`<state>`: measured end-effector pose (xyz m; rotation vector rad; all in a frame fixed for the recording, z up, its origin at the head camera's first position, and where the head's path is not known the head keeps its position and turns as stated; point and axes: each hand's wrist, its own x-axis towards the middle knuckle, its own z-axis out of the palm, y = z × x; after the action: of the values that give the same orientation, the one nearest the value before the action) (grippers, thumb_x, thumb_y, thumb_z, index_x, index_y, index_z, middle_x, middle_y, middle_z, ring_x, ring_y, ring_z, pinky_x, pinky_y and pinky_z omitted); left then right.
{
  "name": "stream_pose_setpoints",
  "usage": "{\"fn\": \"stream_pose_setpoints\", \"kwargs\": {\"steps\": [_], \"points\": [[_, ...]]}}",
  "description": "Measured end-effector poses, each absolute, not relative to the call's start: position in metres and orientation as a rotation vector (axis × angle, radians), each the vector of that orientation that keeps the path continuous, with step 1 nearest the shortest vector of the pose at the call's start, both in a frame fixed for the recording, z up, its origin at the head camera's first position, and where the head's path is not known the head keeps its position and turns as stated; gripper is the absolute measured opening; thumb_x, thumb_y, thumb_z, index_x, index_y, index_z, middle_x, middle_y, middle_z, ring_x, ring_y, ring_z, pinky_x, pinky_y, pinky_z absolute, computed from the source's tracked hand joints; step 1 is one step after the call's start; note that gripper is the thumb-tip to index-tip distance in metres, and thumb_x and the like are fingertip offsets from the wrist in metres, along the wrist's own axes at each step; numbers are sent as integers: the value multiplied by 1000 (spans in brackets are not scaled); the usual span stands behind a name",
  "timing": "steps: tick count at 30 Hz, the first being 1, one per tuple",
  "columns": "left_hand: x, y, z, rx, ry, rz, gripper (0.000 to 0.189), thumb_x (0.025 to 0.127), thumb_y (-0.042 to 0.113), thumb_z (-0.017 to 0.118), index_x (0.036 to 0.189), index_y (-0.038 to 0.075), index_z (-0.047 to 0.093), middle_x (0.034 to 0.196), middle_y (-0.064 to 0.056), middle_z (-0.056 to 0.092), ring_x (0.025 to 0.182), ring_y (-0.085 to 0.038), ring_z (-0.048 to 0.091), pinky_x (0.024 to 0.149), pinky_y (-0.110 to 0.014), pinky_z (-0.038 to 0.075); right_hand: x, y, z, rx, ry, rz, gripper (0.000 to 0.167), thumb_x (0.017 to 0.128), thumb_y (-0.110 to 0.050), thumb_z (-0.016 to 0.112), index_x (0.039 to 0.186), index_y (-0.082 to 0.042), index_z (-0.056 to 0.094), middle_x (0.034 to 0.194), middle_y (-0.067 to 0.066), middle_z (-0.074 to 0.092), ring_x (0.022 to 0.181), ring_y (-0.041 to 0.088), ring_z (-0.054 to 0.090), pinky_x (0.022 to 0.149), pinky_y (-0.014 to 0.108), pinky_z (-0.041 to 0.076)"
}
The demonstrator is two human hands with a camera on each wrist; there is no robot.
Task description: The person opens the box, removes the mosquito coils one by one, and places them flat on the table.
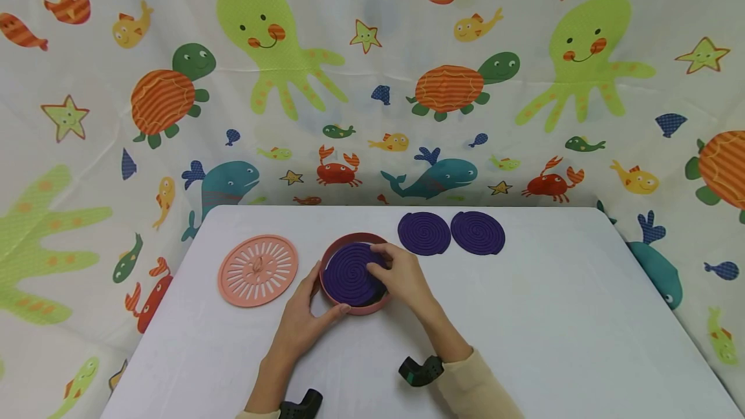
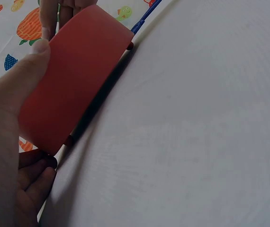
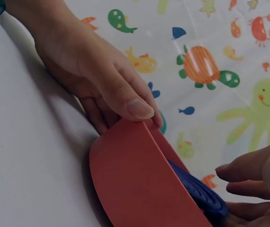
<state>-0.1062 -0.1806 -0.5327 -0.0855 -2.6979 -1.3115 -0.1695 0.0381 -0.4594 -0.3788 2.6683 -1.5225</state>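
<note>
A pinkish-red round mosquito coil box (image 1: 362, 310) stands on the white table. My left hand (image 1: 304, 322) grips its near left side, the thumb on the wall and the fingers around the left. In the left wrist view the box's smooth wall (image 2: 78, 75) fills the space beside the thumb. A purple spiral mosquito coil (image 1: 352, 275) lies in the mouth of the box. My right hand (image 1: 404, 277) holds that coil at its right edge. Tilted, the coil (image 3: 199, 189) pokes above the rim in the right wrist view, with fingertips at its edge.
Left of the box lies a pink slotted lid (image 1: 250, 296). Two more purple coils, a left one (image 1: 424, 233) and a right one (image 1: 478, 233), lie flat near the table's back edge. A curtain (image 1: 361, 70) printed with sea animals hangs behind the white table (image 1: 553, 315).
</note>
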Motion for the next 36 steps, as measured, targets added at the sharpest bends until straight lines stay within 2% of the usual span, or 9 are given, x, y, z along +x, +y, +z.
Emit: {"fn": "stream_pose_setpoints", "kwargs": {"steps": [6,11,16,20,27,30,33,36], "points": [[-107,-181,-533,-91,-2694,-1308,104,77,56,81,159,19,28,159,-6,41,142,-24,48,116,-41,43,-170,41,-458,-351,2619,-1534,34,91,-14,73,124,-6,69,127,14,70,118,30,67,101,45,57],[-107,-181,-534,-118,-2663,-1338,104,77,51,83,159,15,30,158,-8,43,141,-24,49,116,-40,43,-171,44,-459,-365,2617,-1510,33,90,-15,73,122,-8,70,121,12,72,105,26,70,93,43,61],[-107,-182,-535,-122,-2652,-1347,104,77,51,83,158,15,30,158,-8,43,141,-23,50,116,-39,43,-172,47,-460,-381,2608,-1466,30,90,-16,73,120,-11,72,116,8,73,97,20,65,87,39,60],[-107,-182,-535,-115,-2656,-1350,104,77,51,83,159,16,30,158,-7,42,141,-22,49,117,-39,42,-174,49,-460,-395,2586,-1452,30,90,-16,73,119,-12,72,110,6,73,90,18,60,79,32,57],[-106,-182,-534,-96,-2686,-1335,104,77,54,82,159,22,28,159,-5,42,142,-22,48,118,-40,41,-175,51,-457,-422,2548,-1425,27,90,-14,73,117,-11,73,113,8,72,84,16,59,72,26,55],[-106,-181,-533,-93,-2688,-1337,103,77,54,82,159,22,28,159,-5,42,142,-22,48,118,-41,41,-175,52,-457,-427,2526,-1426,28,91,-13,73,119,-11,72,117,9,71,90,18,65,76,30,61],[-106,-181,-533,-88,-2687,-1342,103,77,54,82,159,22,28,159,-5,42,143,-22,48,118,-42,41,-176,53,-458,-442,2511,-1432,29,91,-13,72,120,-12,72,124,10,70,102,21,69,87,36,63],[-106,-181,-532,-81,-2693,-1336,103,77,55,81,159,22,28,159,-4,41,143,-22,47,118,-43,41,-176,54,-458,-455,2484,-1450,29,91,-11,72,120,-12,72,123,10,69,95,19,70,82,35,64]]}}
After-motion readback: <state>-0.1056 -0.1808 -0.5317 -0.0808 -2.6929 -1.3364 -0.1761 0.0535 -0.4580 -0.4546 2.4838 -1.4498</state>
